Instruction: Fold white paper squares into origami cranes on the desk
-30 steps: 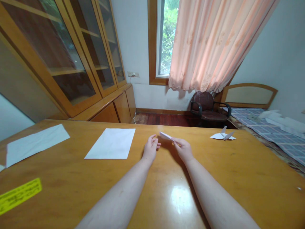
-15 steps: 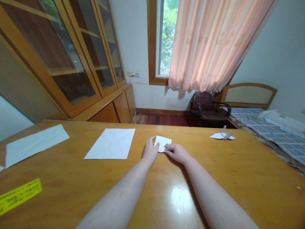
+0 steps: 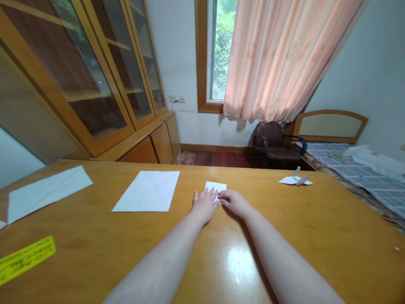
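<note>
A small folded piece of white paper (image 3: 216, 185) lies on the wooden table straight ahead of me. My left hand (image 3: 204, 207) rests flat over its lower left part, fingers spread and thumb near the lower edge. At the paper's right side, my right hand (image 3: 234, 202) has its fingers bent together, gripping that edge; the fingertips are partly hidden. Both hands cover the lower part of the paper, so its near edge barely shows. Off to the right stands a folded paper crane (image 3: 296, 180), out of reach of either hand's fingers.
A white sheet (image 3: 147, 192) lies left of my hands, with a longer creased sheet (image 3: 49, 193) farther left. A yellow label (image 3: 28, 259) sits at the table's (image 3: 316, 236) near left. Beyond are a glass-fronted cabinet (image 3: 126, 126), a chair (image 3: 272, 141) and a bed (image 3: 351, 169).
My left hand has shifted from the paper's left edge onto its face, flattening with fingers spread. The paper has turned slightly. My right hand stays at the right edge.
</note>
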Available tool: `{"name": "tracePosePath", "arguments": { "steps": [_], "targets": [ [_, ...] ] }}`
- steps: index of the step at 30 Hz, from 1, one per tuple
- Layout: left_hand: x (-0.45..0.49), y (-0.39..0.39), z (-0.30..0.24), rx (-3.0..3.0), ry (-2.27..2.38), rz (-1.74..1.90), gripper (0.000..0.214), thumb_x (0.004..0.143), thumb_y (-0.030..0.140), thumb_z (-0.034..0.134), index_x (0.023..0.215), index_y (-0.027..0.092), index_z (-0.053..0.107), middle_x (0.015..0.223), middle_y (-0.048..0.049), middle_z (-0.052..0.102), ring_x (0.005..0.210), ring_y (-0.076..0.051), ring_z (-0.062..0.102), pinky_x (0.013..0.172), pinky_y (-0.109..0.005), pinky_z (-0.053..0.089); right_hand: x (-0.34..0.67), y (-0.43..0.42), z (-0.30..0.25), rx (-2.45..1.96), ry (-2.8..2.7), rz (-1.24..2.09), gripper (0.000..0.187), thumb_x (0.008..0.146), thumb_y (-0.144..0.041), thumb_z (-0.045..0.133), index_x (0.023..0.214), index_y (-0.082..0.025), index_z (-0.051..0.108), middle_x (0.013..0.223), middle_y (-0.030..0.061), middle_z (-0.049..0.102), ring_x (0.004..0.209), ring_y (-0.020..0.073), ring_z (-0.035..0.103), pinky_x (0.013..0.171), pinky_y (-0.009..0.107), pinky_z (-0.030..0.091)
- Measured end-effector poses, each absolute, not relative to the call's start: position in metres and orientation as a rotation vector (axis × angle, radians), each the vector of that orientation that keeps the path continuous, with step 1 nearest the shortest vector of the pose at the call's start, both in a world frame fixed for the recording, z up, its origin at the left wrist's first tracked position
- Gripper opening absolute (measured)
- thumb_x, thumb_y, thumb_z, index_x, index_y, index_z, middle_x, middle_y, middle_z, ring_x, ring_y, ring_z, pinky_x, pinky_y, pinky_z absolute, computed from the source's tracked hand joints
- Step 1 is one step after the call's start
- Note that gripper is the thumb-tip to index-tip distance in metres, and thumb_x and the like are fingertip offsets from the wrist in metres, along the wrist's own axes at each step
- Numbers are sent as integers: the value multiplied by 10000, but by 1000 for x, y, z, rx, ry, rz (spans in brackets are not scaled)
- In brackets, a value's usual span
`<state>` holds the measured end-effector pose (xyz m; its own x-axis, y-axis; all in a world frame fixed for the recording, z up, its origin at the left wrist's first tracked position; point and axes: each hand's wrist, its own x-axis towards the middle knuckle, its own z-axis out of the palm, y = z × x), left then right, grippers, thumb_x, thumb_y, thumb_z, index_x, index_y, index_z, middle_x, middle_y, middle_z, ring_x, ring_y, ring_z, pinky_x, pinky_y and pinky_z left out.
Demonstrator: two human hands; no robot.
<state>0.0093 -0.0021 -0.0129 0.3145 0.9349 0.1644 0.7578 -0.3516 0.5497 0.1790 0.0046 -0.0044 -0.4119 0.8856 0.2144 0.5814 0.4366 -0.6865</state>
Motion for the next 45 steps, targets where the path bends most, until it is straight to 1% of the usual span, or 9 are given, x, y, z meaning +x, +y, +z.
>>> {"name": "tracePosePath", "arguments": {
  "steps": [5,8,14,18,21,29,36,41,45],
  "targets": [
    [10,-2,-13,2211,1554,703,343,809,335,568,1151,328,600,1329,-66,530,1231,-321,423,1069,-608,31,179,6,-6,-1205,-2137,688,192,789,-187,577,924,-231,706,993,48,699,931,190,616,880,321,430],
    [11,-1,-13,2162,1572,818,254,783,263,585,1019,313,665,1181,-65,635,1124,-306,498,1076,-582,71,180,6,-6,-1218,-2151,652,209,787,-172,572,935,-237,705,990,47,701,946,188,616,888,319,427],
    [10,-2,-5,2156,1548,845,191,714,194,627,881,258,695,966,-95,680,1028,-304,542,1058,-549,172,183,8,-8,-1436,-2128,513,223,810,-243,566,986,-270,700,1127,53,666,1099,221,569,1023,433,309],
    [8,1,-5,2200,1496,801,244,762,146,520,903,229,702,985,-104,676,1020,-269,560,1052,-473,247,186,10,-9,-1510,-2143,543,250,833,-278,542,1037,-286,686,1197,37,631,1199,246,497,1041,477,271],
    [7,6,-12,2113,1370,880,351,728,58,470,918,230,710,1037,-91,680,1011,-243,584,1019,-418,324,191,12,-8,-1566,-2150,547,260,843,-309,538,1065,-303,674,1231,24,608,1251,279,439,1049,538,217],
    [7,10,-19,2016,1342,874,495,648,4,491,1031,247,689,1207,-85,622,1215,-279,489,1099,-501,216,198,15,-9,-1616,-2116,597,302,861,-351,519,1137,-312,635,1313,33,539,1302,294,367,1055,573,162],
    [7,3,-3,2241,1417,439,523,768,146,459,1280,228,522,1395,-42,461,1329,-210,346,1140,-433,157,197,16,-9,-1657,-2116,605,328,883,-390,470,1160,-295,619,1328,26,528,1301,255,374,1069,525,181],
    [8,-1,1,2279,1435,460,383,861,313,457,1224,256,564,1366,-35,496,1305,-211,378,1126,-427,190,197,13,-4,-1638,-2109,617,347,882,-435,460,1160,-304,620,1333,25,524,1305,250,369,1075,502,180],
    [9,2,-2,2240,1440,533,290,862,288,493,1114,240,627,1290,-46,564,1232,-206,457,1099,-402,238,197,9,-1,-1620,-2141,600,428,800,-560,540,1136,-313,637,1351,43,505,1312,268,354,1079,491,177]
  ]
}}
